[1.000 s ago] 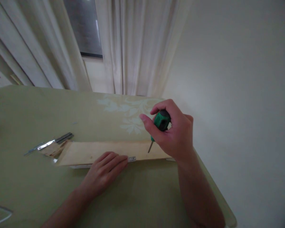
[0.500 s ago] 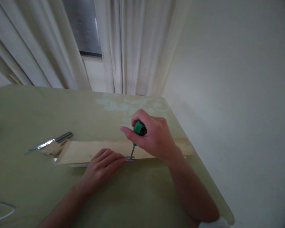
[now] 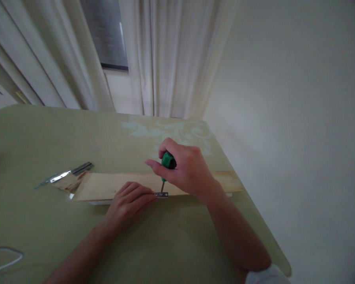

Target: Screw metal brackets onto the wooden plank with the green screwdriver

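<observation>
My right hand is wrapped round the green and black handle of a screwdriver, its thumb stretched out to the left. The thin shaft points down, nearly upright, and its tip meets a small metal plate with holes. That plate lies along the near edge of a long pale wooden board. With fingertips pressed together, my left hand grips the plate's left end and rests on the board's edge. My fingers cover the rest of the plate.
Metal rails lie by the board's left end, beside a torn brown piece. Something white shows under the board. A white cable loops at the lower left of the green table. A wall stands to the right, curtains behind.
The screwdriver and my right hand have shifted slightly left, the tip moving left along the metal plate. My left hand keeps its hold. The view has moved a little.
</observation>
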A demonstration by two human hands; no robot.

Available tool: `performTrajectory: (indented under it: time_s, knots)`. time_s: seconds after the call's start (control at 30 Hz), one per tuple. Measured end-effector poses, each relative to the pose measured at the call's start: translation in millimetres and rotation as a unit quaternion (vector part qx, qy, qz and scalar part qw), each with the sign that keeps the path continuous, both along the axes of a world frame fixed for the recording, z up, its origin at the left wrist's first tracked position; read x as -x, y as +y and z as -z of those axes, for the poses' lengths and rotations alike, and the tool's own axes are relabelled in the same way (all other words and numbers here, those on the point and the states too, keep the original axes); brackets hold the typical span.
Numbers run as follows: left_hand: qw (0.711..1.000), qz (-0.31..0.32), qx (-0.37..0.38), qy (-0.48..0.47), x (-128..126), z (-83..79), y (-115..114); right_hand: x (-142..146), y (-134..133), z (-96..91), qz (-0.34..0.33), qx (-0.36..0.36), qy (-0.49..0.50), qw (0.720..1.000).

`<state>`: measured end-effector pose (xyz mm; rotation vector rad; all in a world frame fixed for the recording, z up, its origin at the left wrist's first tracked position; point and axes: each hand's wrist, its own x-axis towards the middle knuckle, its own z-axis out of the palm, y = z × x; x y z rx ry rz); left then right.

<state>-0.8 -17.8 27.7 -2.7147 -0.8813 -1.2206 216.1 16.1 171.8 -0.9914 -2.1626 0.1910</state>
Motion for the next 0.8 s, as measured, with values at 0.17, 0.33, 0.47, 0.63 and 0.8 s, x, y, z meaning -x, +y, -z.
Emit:
performTrajectory:
  time_s: [0.17, 0.33, 0.47, 0.63, 0.8]
  knots:
    - [1.0, -0.01, 0.006, -0.001, 0.3, 5.3, 0.7, 1.6, 1.5, 2.5, -0.006, 0.004, -0.006, 1.0]
    - [1.0, -0.017, 0.005, 0.0, 1.0, 7.8, 1.8, 2.0, 2.5, 3.3, -0.004, 0.0, -0.019, 1.0]
    - [1.0, -0.021, 0.004, -0.005, 0.4, 7.8, 2.6, 2.3, 1.7, 3.1, 0.005, 0.005, -0.032, 0.999]
    - [1.0, -0.013, 0.0, -0.005, 0.4, 7.8, 3.3, 3.1, -0.5, 2.3, 0.001, -0.007, -0.047, 0.999]
    - [1.0, -0.017, -0.002, -0.008, -1.3, 4.9, 2.1, 3.9, -3.5, 1.4, -0.001, -0.02, -0.062, 0.998]
